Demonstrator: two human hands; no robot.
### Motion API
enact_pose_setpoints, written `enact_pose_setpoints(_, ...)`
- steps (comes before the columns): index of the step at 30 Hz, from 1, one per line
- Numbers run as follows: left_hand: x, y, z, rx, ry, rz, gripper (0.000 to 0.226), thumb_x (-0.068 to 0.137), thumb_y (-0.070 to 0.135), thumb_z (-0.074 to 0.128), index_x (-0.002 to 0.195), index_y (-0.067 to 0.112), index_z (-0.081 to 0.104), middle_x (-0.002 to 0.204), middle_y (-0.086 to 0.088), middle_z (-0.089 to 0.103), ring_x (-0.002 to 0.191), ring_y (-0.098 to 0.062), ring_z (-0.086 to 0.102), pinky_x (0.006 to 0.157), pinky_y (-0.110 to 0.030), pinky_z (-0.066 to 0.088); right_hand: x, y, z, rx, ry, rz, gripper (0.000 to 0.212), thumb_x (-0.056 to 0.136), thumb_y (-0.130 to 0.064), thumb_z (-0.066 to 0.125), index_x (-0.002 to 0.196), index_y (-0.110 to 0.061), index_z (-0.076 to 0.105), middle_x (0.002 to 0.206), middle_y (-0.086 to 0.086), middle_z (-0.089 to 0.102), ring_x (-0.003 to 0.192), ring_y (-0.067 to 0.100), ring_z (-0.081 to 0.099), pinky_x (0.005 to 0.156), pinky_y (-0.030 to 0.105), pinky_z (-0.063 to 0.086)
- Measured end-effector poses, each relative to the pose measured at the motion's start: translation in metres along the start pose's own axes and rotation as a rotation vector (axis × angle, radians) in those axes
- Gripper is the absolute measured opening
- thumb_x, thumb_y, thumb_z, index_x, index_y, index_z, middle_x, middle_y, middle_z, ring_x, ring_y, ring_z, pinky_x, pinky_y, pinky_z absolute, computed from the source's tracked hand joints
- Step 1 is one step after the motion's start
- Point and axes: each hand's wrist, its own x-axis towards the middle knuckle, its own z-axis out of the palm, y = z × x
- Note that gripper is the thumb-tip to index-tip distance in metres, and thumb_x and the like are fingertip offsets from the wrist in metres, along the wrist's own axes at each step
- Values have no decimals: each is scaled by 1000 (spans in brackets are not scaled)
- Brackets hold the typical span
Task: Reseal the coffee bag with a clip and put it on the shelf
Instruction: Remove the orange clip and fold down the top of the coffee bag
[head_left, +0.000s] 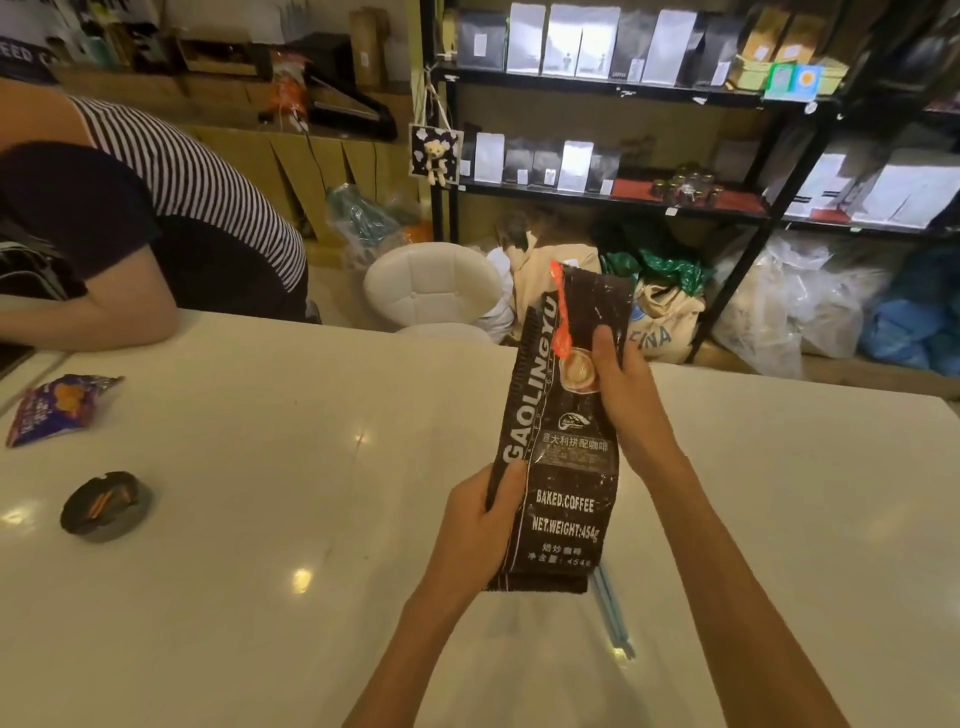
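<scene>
Coffee bag (563, 441) above table (260, 597); clip (613, 613) beneath; ashtray (105, 505) far left; shelf (623, 202) behind.

Coffee bag (563, 441) is hiding most of a blue clip (613, 610) lying on the surface (260, 571). Left edge is cutting off a seated person (130, 218). Shelf (597, 85) labels are reading too small.

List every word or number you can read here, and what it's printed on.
"GAOLINGYU", up the coffee bag
"BAKED.COFFEE", coffee bag
"NET.WEIGHT:454g", coffee bag
"意大利拼配咖啡", coffee bag
"INA", partly hidden, on the burlap sack
Shelf bag labels and snack wrapper: too blurred to read.
</scene>
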Motion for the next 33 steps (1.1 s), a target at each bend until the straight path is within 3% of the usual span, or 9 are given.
enact_pose_setpoints(3, 1, -3, -6, -51, -41, -34, 38, 94, 47, 49, 102, 15, 68, 94, -2, 79, 86, -16, 77, 69, -22, 60, -31, 14, 7, -210, 40, -11, 73, 70, -84, 54, 119, -30, 54, 99, -19, 69, 83, -10, 68, 70, 10, 52)
enact_pose_setpoints(6, 3, 2, -3, -123, -172, -69, 27, 93, 51, 59, 110, 32, 66, 105, 3, 78, 95, -17, 76, 73, -22, 60, -50, 21, 11, -206, 247, -121, 58, 72, -78, 59, 104, -31, 51, 83, -23, 63, 71, -22, 61, 56, -1, 45)
enact_pose_setpoints(10, 20, 14, 15, -105, 127, 55, 9, 94, 43, 59, 94, 43, 68, 95, 4, 78, 84, -17, 77, 65, -24, 61, -58, 21, 12, -70, 170, -101, 34, 77, -66, 67, 96, -43, 51, 79, -22, 72, 76, -13, 68, 58, 3, 50)
enact_pose_setpoints(15, 24, 8, 15, -243, 138, 117, 25, 101, 21, 56, 115, 41, 64, 112, -2, 75, 100, -22, 74, 74, -29, 62, -88, 42, 6, 146, -32, 156, 54, 67, -65, 76, 111, -39, 60, 92, -17, 78, 80, 6, 77, 58, 15, 58)
enact_pose_setpoints(19, 42, 37, -10, -145, 175, 277, 58, 95, 23, 59, 147, 26, 34, 139, -6, 59, 126, -19, 58, 102, -45, 51, -113, 62, 19, -130, 126, 93, 21, 83, -53, 71, 97, -42, 59, 84, -19, 74, 75, -1, 73, 61, 11, 56)
enact_pose_setpoints(21, 58, 63, -20, 118, 270, 446, 56, 95, 37, 56, 145, 17, 40, 142, -6, 54, 130, -19, 52, 107, -45, 45, -119, 67, 25, -388, 176, -23, 22, 90, -46, 67, 107, -35, 58, 88, -22, 68, 74, 4, 69, 64, 17, 56)
enact_pose_setpoints(25, 72, 87, 0, 693, 329, 853, 55, 102, 43, 43, 77, 5, 72, 82, -11, 74, 85, -30, 67, 80, -53, 49, -128, 60, 38, -567, 199, -194, 26, 93, -35, 67, 110, -16, 64, 90, 0, 73, 74, 21, 67, 65, 40, 59)
enact_pose_setpoints(29, 80, 80, 6, 305, 475, 753, 53, 99, 19, 46, 49, 0, 48, 44, -16, 48, 37, -33, 45, 39, -38, 43, -150, 51, 40, -505, 167, -198, 46, 89, -46, 66, 127, -20, 58, 103, -3, 71, 86, 18, 67, 73, 36, 58)
enact_pose_setpoints(33, 87, 79, -1, 163, 528, 904, 51, 100, 11, 45, 53, 27, 37, 47, 12, 31, 36, 5, 37, 42, -9, 26, -164, 41, 27, -391, 132, -89, 65, 83, -69, 59, 135, -39, 35, 96, -9, 65, 84, 11, 64, 74, 29, 59)
